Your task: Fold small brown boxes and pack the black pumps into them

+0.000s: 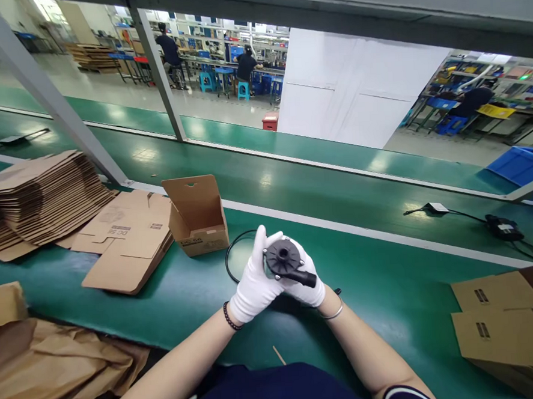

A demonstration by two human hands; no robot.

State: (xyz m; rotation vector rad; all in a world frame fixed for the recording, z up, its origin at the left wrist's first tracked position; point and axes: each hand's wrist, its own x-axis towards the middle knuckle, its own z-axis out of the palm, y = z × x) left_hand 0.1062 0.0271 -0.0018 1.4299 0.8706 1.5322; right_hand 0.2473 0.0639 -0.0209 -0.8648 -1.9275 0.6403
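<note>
Both white-gloved hands, left hand (253,281) and right hand (308,284), clasp a round black plastic pump (285,261). It sits above the green conveyor belt (388,276) near its front edge, beside an open brown cardboard box (198,219).

Your bare forearms rise from the lower edge and converge at the middle. Your left hand (253,280), in a white glove, has its fingers curled closed and its thumb raised. Your right hand (307,288), also gloved, grips closed and touches it.
</note>
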